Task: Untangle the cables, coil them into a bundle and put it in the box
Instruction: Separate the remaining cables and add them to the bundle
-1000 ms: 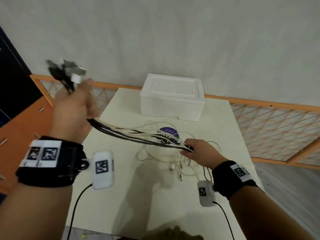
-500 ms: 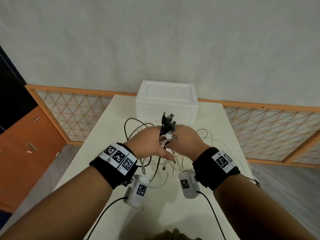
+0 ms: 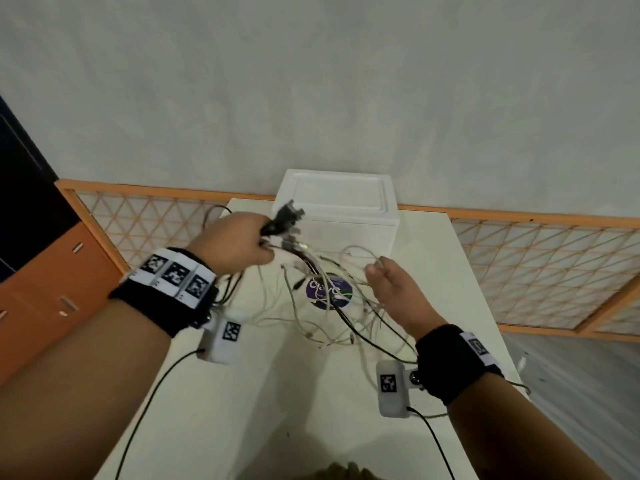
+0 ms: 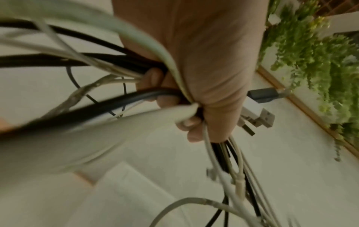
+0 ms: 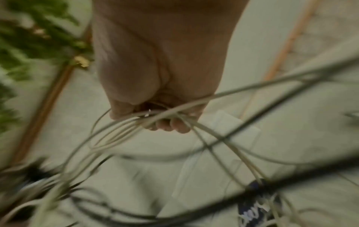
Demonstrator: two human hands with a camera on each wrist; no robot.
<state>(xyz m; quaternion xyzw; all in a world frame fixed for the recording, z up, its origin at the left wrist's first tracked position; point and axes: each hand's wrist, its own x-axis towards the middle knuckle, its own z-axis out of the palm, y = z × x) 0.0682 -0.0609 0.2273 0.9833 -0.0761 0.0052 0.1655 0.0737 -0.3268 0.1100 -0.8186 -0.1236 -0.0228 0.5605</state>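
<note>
Left hand (image 3: 239,242) clenches the cables (image 3: 322,296) by their plugs; right hand (image 3: 398,289) seemingly curls round white strands.

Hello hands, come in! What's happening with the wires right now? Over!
Left hand grips cables near the plugs. Right hand holds white loops, still tangled. Box lid shut, bundle not in.

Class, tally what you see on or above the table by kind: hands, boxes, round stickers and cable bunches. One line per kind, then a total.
Hands: 2, left hand and right hand
Boxes: 1, box
Round stickers: 1, sticker
Cable bunches: 1, cables, single strands too tangled to count
Total: 5
</note>
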